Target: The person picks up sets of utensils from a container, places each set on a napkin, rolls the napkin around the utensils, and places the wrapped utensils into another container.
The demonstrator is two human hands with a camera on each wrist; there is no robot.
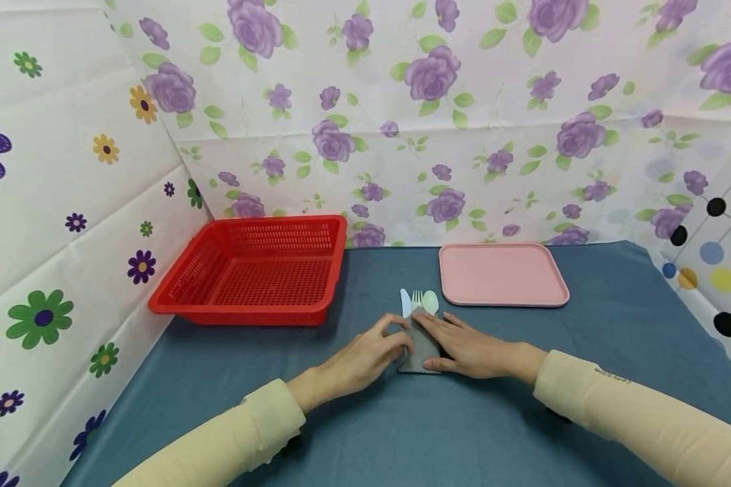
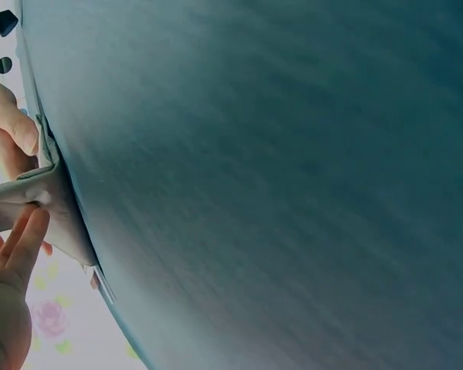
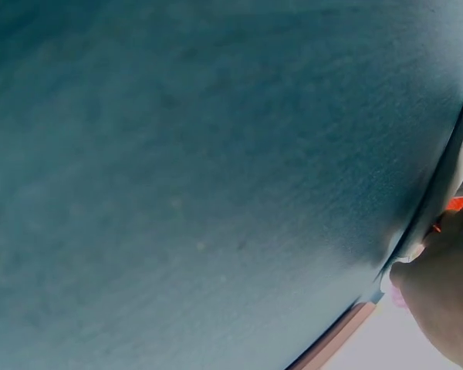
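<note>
A grey cloth napkin [image 1: 425,352] lies folded on the table, seen in the head view. From its far end stick out the tops of a pale blue knife [image 1: 405,302], a pale green fork [image 1: 417,298] and a pale green spoon [image 1: 430,302]. Their lower parts are hidden. My left hand [image 1: 365,355], fingers bent, pinches the napkin's left side; the left wrist view shows a raised fold of cloth [image 2: 65,223] at its fingers. Spread nearly straight, the fingers of my right hand [image 1: 472,346] press on the napkin from the right.
A red perforated plastic basket [image 1: 244,314] stands at the back left. To the back right lies a pink tray [image 1: 502,274], just beyond the right hand. Blue-grey cloth [image 1: 365,433] covers the table, and flowered sheets [image 1: 396,162] rise behind and beside it.
</note>
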